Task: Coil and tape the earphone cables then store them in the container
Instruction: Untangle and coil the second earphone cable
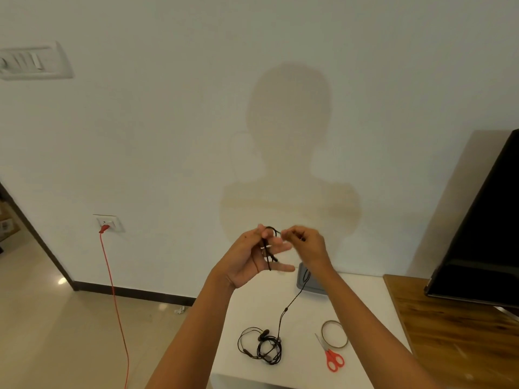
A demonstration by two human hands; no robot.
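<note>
Two bare forearms raised above a small white surface (362,304), against a pale wall carrying the shadow of head and shoulders. Left hand (252,255) palm up, fingers spread, black earphone cable (268,249) looped several times around them. Right hand (304,242) just beside it, thumb and forefinger pinched shut on the same cable near the top of the loop. From the right hand, the cable's free end hanging down, crossing in front of a grey container (307,284) at the far edge of the surface, reaching a loose tangle of black cables (262,346) lying near the front edge. To the right of the tangle, red-handled scissors (331,356), blades pointing away, tips just inside a thin roll of tape (334,334) lying flat. Further right, a wooden top bearing a dark screen (477,234). Far left, a red cord (115,299) plugged into a wall socket (108,222), trailing down to a tiled floor.
</note>
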